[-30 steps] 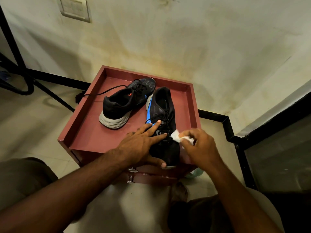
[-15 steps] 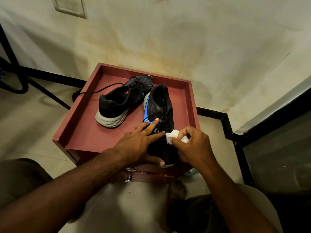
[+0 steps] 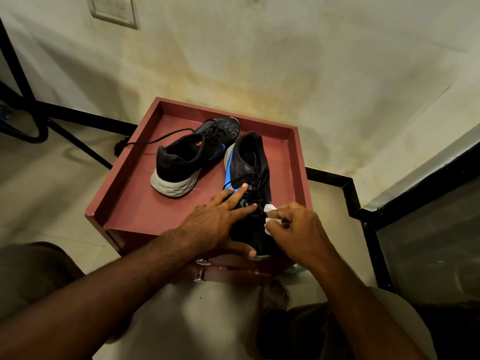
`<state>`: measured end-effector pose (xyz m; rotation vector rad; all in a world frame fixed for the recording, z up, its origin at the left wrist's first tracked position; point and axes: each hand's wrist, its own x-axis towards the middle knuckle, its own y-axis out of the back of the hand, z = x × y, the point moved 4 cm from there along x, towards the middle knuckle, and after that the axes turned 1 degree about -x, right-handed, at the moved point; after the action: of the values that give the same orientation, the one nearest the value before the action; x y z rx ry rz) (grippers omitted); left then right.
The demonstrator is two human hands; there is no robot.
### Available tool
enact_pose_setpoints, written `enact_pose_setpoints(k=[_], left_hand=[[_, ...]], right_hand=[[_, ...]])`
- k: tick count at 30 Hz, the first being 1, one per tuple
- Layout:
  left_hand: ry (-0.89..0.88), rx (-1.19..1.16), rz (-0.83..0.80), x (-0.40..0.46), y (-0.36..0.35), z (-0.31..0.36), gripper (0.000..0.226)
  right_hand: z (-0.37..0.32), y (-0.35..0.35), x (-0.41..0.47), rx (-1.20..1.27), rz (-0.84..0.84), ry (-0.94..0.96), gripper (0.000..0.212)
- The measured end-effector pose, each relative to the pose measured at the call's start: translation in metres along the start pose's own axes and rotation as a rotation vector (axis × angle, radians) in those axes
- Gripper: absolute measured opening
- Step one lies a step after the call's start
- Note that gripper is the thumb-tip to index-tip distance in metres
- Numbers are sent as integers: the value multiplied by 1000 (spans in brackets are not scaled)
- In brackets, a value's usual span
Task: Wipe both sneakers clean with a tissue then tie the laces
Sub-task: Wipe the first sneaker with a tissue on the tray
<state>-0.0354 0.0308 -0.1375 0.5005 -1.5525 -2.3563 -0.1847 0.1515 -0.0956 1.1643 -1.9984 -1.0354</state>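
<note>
Lengthwise toward the person on the table (image 3: 135, 203) lies the near sneaker (image 3: 249, 162), left hand (image 3: 210, 224) spread flat across it, right hand (image 3: 298, 227) pinching the tissue (image 3: 270, 219) against its right flank.

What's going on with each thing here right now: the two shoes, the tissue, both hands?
Near sneaker: upright on the red tray, laces untied, held down and being wiped.
Far sneaker: upright on the tray, untouched, one lace trailing over the rim.
Tissue: crumpled, pressed on the near sneaker.
Left hand: fingers straight, resting on the near sneaker.
Right hand: pinches the tissue.
</note>
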Motion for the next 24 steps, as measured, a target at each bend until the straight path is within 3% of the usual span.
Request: enact_pose_setpoints(k=[5,8,11,13,17,21,24], left_hand=[[5,-3,-6,-2,1,2,110],[11,4,6,0,1,1,111],[8,46,-1,0,-1,1,110],[9,48,8,0,-2,1,110],[36,21,10,1,-3,1,113],[32,45,4,0,-4,1,114],[42,49,1,-1,-4,5,113]], right_hand=[[18,-6,8,-6,-102,-89,33],[5,-13,5,-41,-146,-55,15],[-15,-24,-11,-91,-210,9,12],[-15,-21,-11,-155,-190,3,14],[1,-8,10,-428,22,-73,21],[-11,-14,-10,-192,-200,-67,12],[-14,-14,-7,-404,-45,25,18]])
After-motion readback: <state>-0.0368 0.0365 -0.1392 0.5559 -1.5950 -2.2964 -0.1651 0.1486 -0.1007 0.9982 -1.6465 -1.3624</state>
